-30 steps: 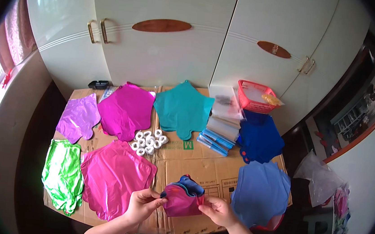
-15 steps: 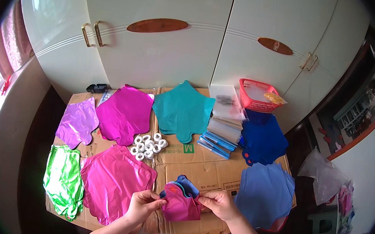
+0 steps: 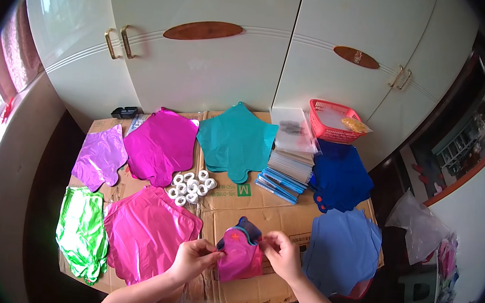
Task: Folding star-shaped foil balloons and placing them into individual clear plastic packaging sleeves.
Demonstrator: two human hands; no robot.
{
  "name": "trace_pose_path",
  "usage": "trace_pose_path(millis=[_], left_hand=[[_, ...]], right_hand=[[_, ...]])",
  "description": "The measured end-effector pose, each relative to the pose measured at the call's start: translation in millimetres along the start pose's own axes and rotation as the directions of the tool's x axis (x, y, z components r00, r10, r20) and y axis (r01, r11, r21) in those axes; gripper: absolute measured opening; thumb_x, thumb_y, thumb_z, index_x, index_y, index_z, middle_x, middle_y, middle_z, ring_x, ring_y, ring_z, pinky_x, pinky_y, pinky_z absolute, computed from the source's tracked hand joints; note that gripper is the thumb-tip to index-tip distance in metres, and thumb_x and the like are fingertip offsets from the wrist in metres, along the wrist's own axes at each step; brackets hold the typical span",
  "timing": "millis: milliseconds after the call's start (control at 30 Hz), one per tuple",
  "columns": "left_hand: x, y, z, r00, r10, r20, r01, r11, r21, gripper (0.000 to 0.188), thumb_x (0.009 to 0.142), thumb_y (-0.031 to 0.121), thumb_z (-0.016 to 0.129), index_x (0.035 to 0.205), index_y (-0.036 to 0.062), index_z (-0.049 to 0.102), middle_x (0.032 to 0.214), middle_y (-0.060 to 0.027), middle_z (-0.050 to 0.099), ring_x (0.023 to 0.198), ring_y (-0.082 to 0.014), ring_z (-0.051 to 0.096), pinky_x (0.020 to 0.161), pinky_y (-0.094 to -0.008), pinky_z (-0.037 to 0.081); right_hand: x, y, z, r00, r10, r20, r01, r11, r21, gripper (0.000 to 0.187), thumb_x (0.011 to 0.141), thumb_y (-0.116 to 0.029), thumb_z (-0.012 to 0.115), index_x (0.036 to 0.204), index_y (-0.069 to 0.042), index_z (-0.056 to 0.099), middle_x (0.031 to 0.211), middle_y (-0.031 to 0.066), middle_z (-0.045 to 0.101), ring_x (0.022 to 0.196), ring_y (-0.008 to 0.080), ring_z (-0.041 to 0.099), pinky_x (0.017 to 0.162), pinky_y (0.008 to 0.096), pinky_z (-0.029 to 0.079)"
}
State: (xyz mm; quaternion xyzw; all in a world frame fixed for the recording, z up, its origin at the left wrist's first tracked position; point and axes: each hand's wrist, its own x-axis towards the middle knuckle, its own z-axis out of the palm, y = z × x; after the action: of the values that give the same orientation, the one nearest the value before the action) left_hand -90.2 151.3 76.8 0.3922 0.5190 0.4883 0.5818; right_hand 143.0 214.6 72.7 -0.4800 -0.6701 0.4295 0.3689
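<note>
A folded bundle of flat foil balloons (image 3: 241, 258), pink outside with dark blue and teal edges at its top, is held between my hands above the cardboard. My left hand (image 3: 194, 259) pinches its left edge with thumb and fingers. At its upper right edge, my right hand (image 3: 281, 253) is closed on the foil. Left of the bundle lies a stack of pink foil balloons (image 3: 150, 233). A stack of pale blue foil balloons (image 3: 342, 252) is to the right of my right hand. Small white ribbon rolls (image 3: 192, 188) are heaped beyond my left hand.
Around the cardboard-covered table (image 3: 258, 296) lie green (image 3: 82, 232), lilac (image 3: 100, 157), magenta (image 3: 162, 147), teal (image 3: 236, 139) and dark blue foil balloons (image 3: 342, 176). Blue-edged packets (image 3: 282, 181), clear plastic bags (image 3: 293, 130) and a red basket (image 3: 334, 125) stand at the back right.
The bundle has tilted and shifted slightly right and away from me, its top now drawn narrower. My left hand has followed it to the right; my right hand has moved up a little.
</note>
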Motion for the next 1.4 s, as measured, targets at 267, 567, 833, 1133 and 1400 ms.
trace_pose_path(millis=[267, 567, 833, 1133, 1400], left_hand=[[31.0, -5.6, 9.5, 0.995, -0.100, -0.007, 0.099, 0.974, 0.205, 0.016, 0.085, 0.010, 0.073, 0.086, -0.0050, 0.066, 0.075, -0.0060, 0.067, 0.067, -0.0070, 0.063, 0.059, -0.0212, 0.054], [30.0, 11.6, 12.9, 0.989, -0.148, -0.014, 0.142, 0.919, 0.369, 0.020, 0.086, 0.014, 0.072, 0.087, -0.0045, 0.066, 0.074, -0.0058, 0.068, 0.064, -0.0086, 0.064, 0.057, -0.0225, 0.053], [35.4, 12.4, 9.8, 0.995, 0.080, 0.055, -0.093, 0.640, 0.763, 0.029, 0.082, 0.028, 0.074, 0.083, -0.0004, 0.069, 0.068, -0.0123, 0.068, 0.059, -0.0187, 0.066, 0.055, -0.0305, 0.051], [34.4, 6.4, 13.1, 0.962, 0.249, 0.112, -0.214, 0.432, 0.876, 0.028, 0.079, 0.031, 0.073, 0.078, 0.0040, 0.068, 0.067, -0.0147, 0.064, 0.061, -0.0311, 0.064, 0.057, -0.0400, 0.051], [35.9, 8.2, 9.4, 0.937, 0.311, 0.157, -0.252, 0.293, 0.922, 0.025, 0.074, 0.028, 0.075, 0.079, 0.0068, 0.062, 0.077, -0.0082, 0.063, 0.077, -0.0275, 0.062, 0.065, -0.0388, 0.050]], right_hand=[[-3.5, 7.3, 7.8, 0.961, -0.221, -0.166, 0.220, 0.975, -0.027, 0.024, 0.088, -0.011, 0.069, 0.103, 0.002, 0.057, 0.089, 0.0044, 0.062, 0.078, 0.0088, 0.062, 0.067, 0.0217, 0.051], [-7.7, 13.5, 12.5, 0.992, -0.012, -0.123, 0.008, 0.999, -0.034, 0.018, 0.087, -0.016, 0.070, 0.080, -0.002, 0.060, 0.067, 0.0082, 0.062, 0.057, 0.0128, 0.059, 0.052, 0.0270, 0.044], [-3.0, 18.4, 15.4, 0.988, -0.082, -0.131, 0.079, 0.996, -0.028, 0.016, 0.087, -0.011, 0.069, 0.095, -0.003, 0.058, 0.067, 0.0030, 0.061, 0.056, 0.0069, 0.055, 0.052, 0.0241, 0.043], [-8.7, -7.8, 18.0, 0.885, -0.465, -0.005, 0.376, 0.723, -0.580, 0.034, 0.082, -0.007, 0.067, 0.115, -0.005, 0.059, 0.124, 0.0148, 0.055, 0.111, 0.0263, 0.055, 0.092, 0.0393, 0.046], [-22.9, 7.4, 29.0, 0.885, -0.343, 0.315, 0.462, 0.568, -0.681, 0.047, 0.088, -0.021, 0.060, 0.128, 0.002, 0.053, 0.142, 0.0189, 0.044, 0.137, 0.0320, 0.035, 0.111, 0.0465, 0.030]])
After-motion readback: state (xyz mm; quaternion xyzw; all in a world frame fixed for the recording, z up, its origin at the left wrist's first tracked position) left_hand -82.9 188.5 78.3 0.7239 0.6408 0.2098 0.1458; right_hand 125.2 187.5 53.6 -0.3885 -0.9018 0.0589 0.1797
